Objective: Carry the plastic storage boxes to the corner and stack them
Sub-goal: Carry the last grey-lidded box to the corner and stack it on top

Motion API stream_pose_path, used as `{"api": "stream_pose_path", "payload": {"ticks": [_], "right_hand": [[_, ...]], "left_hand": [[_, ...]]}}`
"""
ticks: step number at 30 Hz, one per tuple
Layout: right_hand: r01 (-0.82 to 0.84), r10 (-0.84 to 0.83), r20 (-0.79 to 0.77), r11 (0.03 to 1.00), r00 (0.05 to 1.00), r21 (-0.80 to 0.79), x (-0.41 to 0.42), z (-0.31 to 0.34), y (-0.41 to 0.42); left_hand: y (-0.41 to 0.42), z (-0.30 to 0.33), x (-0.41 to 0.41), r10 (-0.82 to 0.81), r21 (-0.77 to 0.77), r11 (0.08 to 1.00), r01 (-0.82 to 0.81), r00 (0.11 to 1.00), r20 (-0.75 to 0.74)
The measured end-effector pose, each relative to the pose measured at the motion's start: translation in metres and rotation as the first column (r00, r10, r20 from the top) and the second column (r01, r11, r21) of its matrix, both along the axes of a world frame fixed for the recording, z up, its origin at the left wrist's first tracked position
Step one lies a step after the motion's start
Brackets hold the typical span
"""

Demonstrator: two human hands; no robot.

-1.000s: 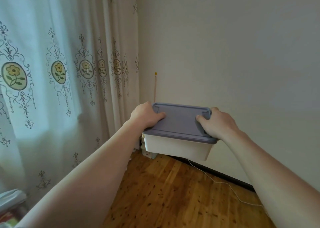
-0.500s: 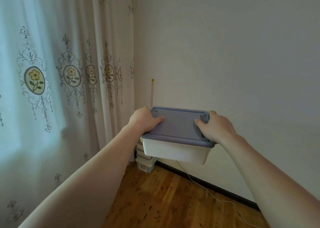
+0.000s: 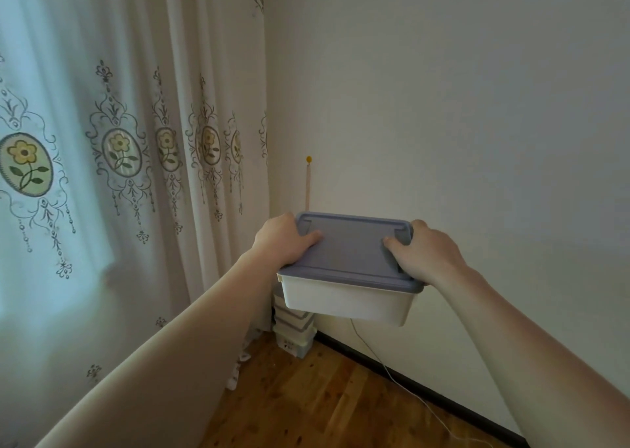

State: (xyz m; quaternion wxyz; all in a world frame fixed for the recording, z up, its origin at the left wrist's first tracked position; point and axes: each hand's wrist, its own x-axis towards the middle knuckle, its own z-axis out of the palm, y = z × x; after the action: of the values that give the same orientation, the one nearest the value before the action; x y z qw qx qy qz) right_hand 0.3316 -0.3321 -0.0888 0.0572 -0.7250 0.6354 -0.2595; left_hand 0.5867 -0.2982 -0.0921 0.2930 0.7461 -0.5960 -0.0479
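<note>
Box (image 3: 347, 277), white tub with a grey-blue lid, is sitting up in the air at about 6 o'clock from the frame centre, and both hands are gripping it by the short ends.

Going left to right: the flowery curtain (image 3: 119, 161) is hanging all along the 9 o'clock side. Then the left hand (image 3: 284, 241) is clamping the box's left end, thumb lying on the lid, the other fingers hidden underneath I guess. The right hand (image 3: 424, 251) is doing the same at the other end, thumb on top by the lid latch. My read: thumbs on the lid are keeping it pinned shut and the box level while it's being carried.

Peeking out under the box at roughly 7 o'clock, the stack (image 3: 295, 328) is waiting right in the corner, tucked against the wall and curtain so it isn't in the way. A white cable (image 3: 392, 372) is trailing along the floor (image 3: 324, 403) toward 5 o'clock.

Counts: one box in hand, two hands on it, one stack. It looks like three or four boxes, but can't tell exactly since the carried one is covering the top.
</note>
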Motion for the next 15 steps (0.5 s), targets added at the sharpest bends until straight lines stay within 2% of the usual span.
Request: {"api": "stream_pose_path", "payload": {"ticks": [7, 15], "right_hand": [[-0.071, 0.071, -0.010, 0.997, 0.997, -0.017, -0.005, -0.002, -0.101], [-0.147, 0.147, -0.005, 0.989, 0.989, -0.008, 0.024, -0.005, -0.175]], "left_hand": [[-0.086, 0.000, -0.007, 0.072, -0.009, 0.997, -0.072, 0.996, -0.047], [-0.144, -0.010, 0.020, 0.145, 0.001, 0.989, -0.145, 0.984, -0.106]]}}
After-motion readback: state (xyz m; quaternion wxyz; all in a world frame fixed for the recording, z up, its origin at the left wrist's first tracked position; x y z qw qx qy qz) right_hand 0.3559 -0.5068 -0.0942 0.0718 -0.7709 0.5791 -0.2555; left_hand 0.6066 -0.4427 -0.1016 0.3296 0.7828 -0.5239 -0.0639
